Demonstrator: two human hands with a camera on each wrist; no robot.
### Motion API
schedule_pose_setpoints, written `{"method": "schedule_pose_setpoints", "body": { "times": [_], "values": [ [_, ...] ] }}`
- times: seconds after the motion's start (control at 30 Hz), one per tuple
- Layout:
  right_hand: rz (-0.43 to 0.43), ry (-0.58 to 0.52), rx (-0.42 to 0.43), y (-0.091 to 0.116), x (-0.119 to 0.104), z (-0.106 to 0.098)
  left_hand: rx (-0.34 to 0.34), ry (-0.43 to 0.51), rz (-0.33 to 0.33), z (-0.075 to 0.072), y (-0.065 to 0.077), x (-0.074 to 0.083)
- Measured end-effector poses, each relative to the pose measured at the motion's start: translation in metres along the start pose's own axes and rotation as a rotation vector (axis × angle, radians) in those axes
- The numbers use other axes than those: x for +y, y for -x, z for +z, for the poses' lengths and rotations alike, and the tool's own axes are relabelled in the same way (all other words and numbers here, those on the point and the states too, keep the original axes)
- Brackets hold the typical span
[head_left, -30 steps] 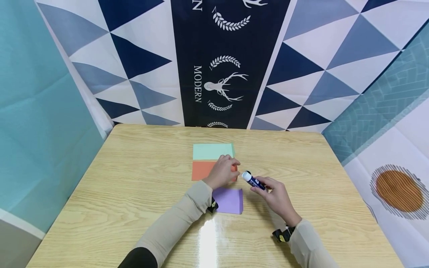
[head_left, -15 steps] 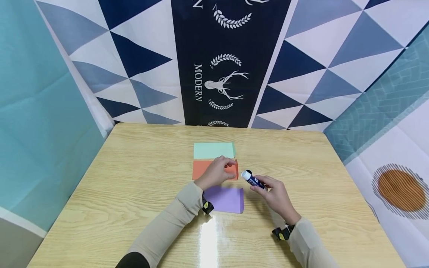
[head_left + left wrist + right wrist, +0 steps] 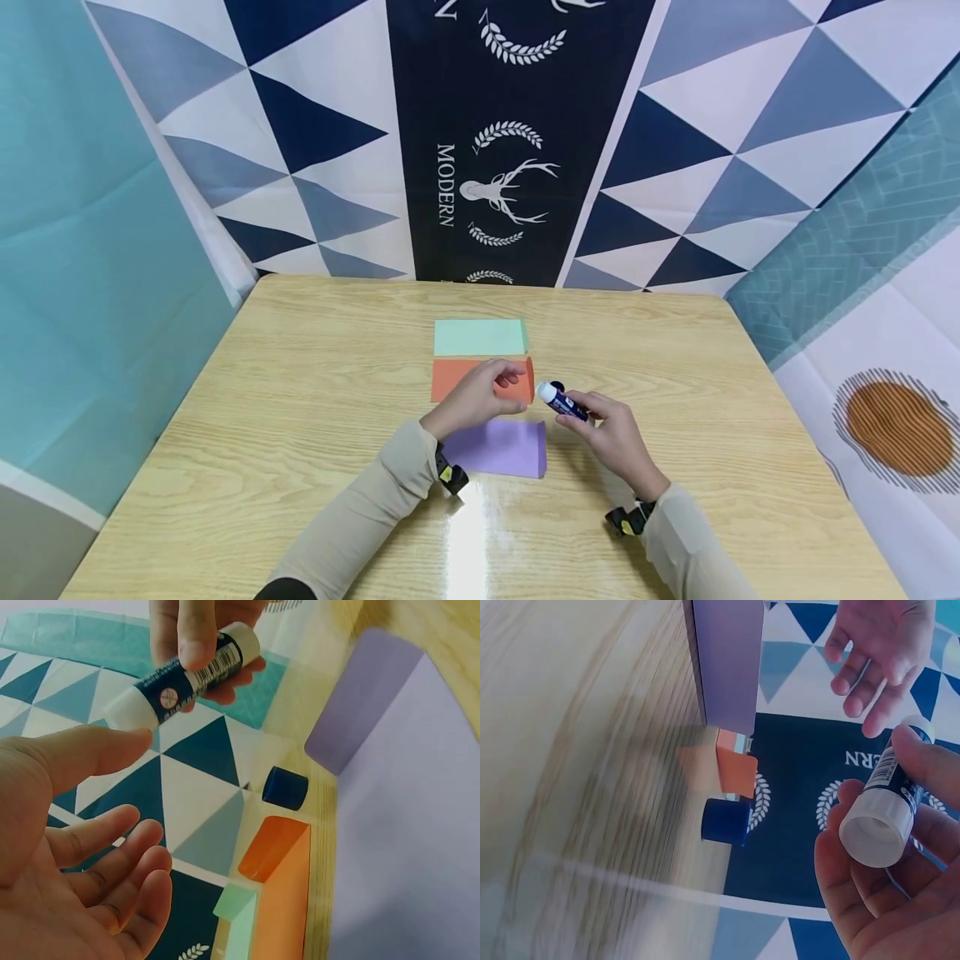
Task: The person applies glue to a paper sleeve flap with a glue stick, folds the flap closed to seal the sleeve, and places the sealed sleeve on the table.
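Observation:
My right hand (image 3: 613, 437) grips a dark blue and white glue stick (image 3: 562, 402) between thumb and fingers, its white end pointing left. My left hand (image 3: 474, 398) hovers over the orange paper (image 3: 450, 377) and the upper part of the purple paper (image 3: 495, 447), holding nothing, its fingers loosely bent. In the left wrist view the left thumb tip appears close to the white end of the glue stick (image 3: 214, 671); contact cannot be told. The orange paper's right edge is a raised flap (image 3: 739, 774). A dark blue cap (image 3: 726, 821) stands on the table beyond the glue stick.
A mint green paper (image 3: 478, 337) lies behind the orange one, also with a folded right edge. The wooden table (image 3: 315, 375) extends around the papers. Patterned cloth (image 3: 487, 167) hangs along its back edge.
My left hand has drawn back left and toward me from the orange paper's right edge, uncovering its raised flap. The right hand with the glue stick has barely shifted.

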State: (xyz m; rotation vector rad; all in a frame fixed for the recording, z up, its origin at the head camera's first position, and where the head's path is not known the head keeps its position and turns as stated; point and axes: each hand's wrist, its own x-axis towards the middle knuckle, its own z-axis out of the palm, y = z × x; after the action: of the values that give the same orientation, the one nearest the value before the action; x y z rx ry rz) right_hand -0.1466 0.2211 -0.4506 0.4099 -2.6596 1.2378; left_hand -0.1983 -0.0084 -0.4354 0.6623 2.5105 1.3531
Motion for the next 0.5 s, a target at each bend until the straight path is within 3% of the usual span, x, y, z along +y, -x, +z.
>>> {"method": "schedule_pose_setpoints", "body": {
  "times": [0.5],
  "values": [
    [-0.099, -0.006, -0.017, -0.003, -0.008, 0.009, 0.040, 0.164, 0.002, 0.015, 0.017, 0.002]
  ]
}}
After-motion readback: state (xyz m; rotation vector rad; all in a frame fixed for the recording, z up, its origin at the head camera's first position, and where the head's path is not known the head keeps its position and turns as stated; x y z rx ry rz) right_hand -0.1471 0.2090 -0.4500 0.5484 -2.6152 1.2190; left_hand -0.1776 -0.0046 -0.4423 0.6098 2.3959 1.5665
